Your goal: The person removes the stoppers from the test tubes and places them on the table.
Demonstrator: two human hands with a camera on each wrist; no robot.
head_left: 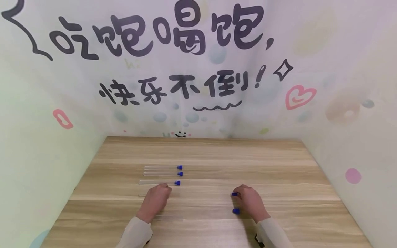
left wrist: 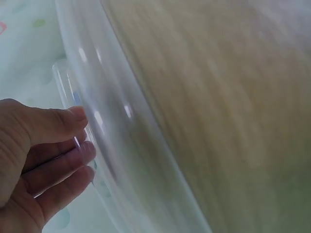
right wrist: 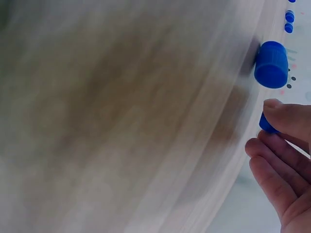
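Note:
My left hand (head_left: 155,201) is on the left of the table, its thumb and fingertips pinching a clear test tube (left wrist: 62,82) that is mostly hidden by the hand in the head view. A second clear test tube (head_left: 170,218) without a cap lies nearer me, by the left wrist; it looms large across the left wrist view. On the right, my right hand (head_left: 250,201) pinches a small blue cap (right wrist: 267,124) between thumb and fingers, low over the table. Another blue cap (head_left: 236,211) lies on the wood just nearer me.
Beyond the left hand, several clear test tubes (head_left: 158,174) with blue caps lie in parallel, capped ends to the right. The wooden table (head_left: 204,151) meets a printed backdrop (head_left: 149,120) at its back and sides.

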